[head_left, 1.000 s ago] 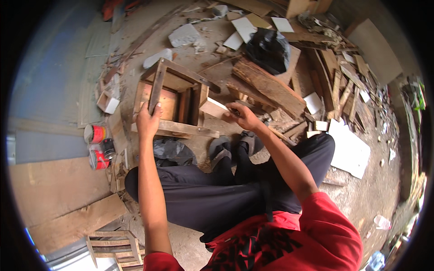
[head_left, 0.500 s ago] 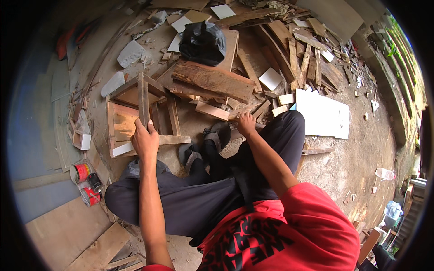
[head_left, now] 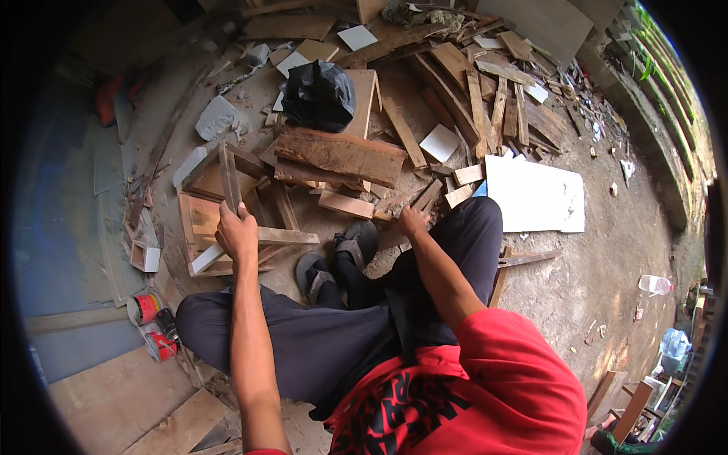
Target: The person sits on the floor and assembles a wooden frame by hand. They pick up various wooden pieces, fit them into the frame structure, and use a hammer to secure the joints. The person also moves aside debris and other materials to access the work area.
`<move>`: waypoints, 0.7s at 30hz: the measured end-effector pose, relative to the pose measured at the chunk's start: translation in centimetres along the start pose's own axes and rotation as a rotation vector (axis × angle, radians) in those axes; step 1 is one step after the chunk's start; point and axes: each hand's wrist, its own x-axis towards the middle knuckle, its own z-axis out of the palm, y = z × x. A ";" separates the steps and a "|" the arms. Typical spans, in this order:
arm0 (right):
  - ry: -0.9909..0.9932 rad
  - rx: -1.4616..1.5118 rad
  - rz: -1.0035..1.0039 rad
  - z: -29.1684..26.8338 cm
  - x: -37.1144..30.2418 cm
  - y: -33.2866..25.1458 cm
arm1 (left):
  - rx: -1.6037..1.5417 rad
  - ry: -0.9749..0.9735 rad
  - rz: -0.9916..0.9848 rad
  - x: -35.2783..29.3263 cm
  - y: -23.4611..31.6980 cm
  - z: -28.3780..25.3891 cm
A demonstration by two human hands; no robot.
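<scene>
My left hand [head_left: 237, 230] is closed around a narrow slat [head_left: 228, 176] of a box-like wooden frame [head_left: 186, 227], which stands on the ground at my left. The frame has open sides, a panel inside and a white strip [head_left: 206, 258] at its near corner. In front of my right knee, my right hand [head_left: 413, 222] is closed, with a short light-brown, stick-like piece [head_left: 386, 217] showing beside its fingers. What kind of thing it is I cannot make out. A pale wood block [head_left: 346, 204] lies just beyond that piece.
A rough brown plank [head_left: 341, 154] and a black plastic bag [head_left: 318, 95] lie ahead. Scrap wood [head_left: 478, 98] is heaped beyond. A white board [head_left: 535, 194] lies right of my knee. Red cans [head_left: 144, 309] stand at left; a clear bottle [head_left: 655, 285] lies far right.
The wooden frame has tilted a little in my left hand, and another bar now shows under its near edge. My right hand stays closed near my knee. The whole view has shifted slightly.
</scene>
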 end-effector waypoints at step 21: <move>0.129 0.107 -0.392 -6.5 -2.8 -3.1 | -0.460 0.199 0.553 -4.4 9.7 3.1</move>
